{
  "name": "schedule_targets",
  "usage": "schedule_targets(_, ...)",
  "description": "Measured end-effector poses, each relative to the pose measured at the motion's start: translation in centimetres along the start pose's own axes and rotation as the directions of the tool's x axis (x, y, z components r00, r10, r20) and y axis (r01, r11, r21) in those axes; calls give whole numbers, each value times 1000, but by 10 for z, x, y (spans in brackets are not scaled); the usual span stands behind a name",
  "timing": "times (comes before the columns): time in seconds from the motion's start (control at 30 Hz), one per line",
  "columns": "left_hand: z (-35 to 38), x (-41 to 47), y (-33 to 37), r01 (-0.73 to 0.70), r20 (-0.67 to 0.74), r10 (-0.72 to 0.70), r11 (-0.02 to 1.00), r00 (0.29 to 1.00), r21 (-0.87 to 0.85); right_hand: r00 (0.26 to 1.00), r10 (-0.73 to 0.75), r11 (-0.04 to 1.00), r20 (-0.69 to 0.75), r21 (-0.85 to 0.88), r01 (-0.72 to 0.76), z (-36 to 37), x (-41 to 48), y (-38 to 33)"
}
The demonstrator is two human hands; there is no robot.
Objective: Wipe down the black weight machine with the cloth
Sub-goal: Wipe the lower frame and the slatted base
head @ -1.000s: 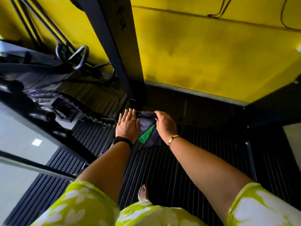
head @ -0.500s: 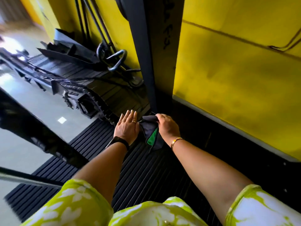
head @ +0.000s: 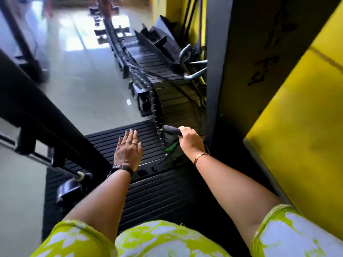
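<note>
My right hand (head: 189,140) grips the cloth (head: 169,138), fingers curled over its top fold. The cloth is dark grey, bunched into soft folds, with a strip of bright green showing at its lower edge. It is low down on the black weight machine (head: 232,89), pressed against the chain-like toothed edge (head: 157,115) that curves along the ribbed base (head: 157,197), just beside the foot of the tall dark upright.

My left hand (head: 128,152) lies flat on the ribbed base, fingers straight and together, holding nothing, near the cloth but not touching it. There is a ring on one finger, a dark watch (head: 121,168) on that wrist, and a gold bangle (head: 201,157) on my right wrist.

The machine is matte black, its base lined with parallel grooves. Curved metal handles (head: 185,54) rest further back against the upright. A yellow wall (head: 297,127) stands to my right, and a glossy pale floor (head: 83,80) to my left.
</note>
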State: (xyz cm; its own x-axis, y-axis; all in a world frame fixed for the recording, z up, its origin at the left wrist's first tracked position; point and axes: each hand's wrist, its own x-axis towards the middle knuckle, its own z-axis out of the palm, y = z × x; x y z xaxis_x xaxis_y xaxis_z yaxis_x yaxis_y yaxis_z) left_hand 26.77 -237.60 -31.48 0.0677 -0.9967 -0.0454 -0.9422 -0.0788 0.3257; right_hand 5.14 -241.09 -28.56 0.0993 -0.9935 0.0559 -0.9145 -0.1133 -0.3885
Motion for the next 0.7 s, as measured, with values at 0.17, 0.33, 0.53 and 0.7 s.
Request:
schedule_targets(0.17,25,-30,-33,135,57,-140,988,989,75,996,-64,995,63,86,59,38,8,-17)
schedule_targets(0.33,45,-28,-62,212,110,-220,974,969,87,990,-42,992,133,124,25,87,10,-37)
schedule_targets(0.53,97,-36,-114,186,200,-222,965,954,184,969,-13,986,248,163,-29,158,11,-45)
schedule_targets(0.7,157,-29,-146,233,225,-270,956,936,178,944,-23,975,329,215,-51,224,26,-48)
